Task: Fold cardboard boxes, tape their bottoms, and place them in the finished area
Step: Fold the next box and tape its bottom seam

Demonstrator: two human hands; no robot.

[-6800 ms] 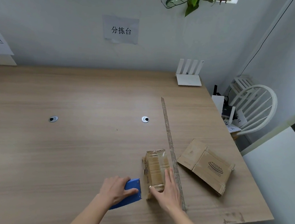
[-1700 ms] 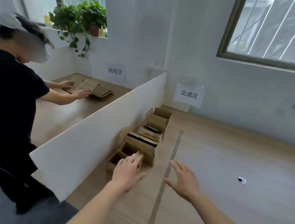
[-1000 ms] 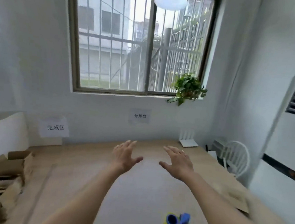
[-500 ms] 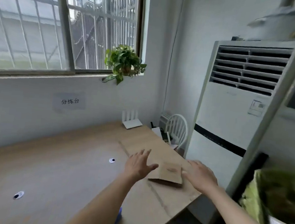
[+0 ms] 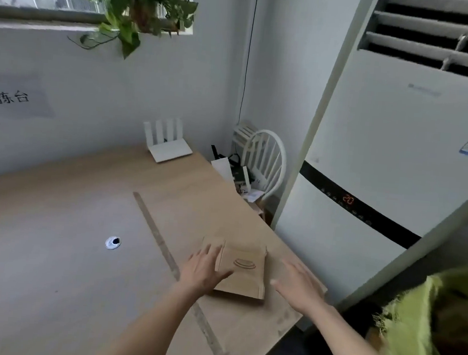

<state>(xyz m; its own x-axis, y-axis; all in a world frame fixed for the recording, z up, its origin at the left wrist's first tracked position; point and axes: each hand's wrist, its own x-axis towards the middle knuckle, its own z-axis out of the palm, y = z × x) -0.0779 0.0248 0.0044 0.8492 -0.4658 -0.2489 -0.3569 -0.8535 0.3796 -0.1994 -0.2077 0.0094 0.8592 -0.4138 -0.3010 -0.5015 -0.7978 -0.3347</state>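
A flat, unfolded cardboard box (image 5: 243, 271) with an oval printed mark lies near the right edge of the wooden table (image 5: 51, 246). My left hand (image 5: 205, 268) hovers at its left edge, fingers spread, fingertips over the cardboard. My right hand (image 5: 296, 287) is open just right of the box, palm down, holding nothing. Neither hand grips the cardboard.
A strip of tape (image 5: 162, 244) runs along the tabletop left of the box. A white router (image 5: 168, 143) stands at the back. A white chair (image 5: 265, 163) and a tall air conditioner (image 5: 384, 162) stand right of the table. A green bag (image 5: 423, 329) sits at lower right.
The view has swung from the finished area on the left to the table's right end. Both empty hands have come down close on either side of the flat box.
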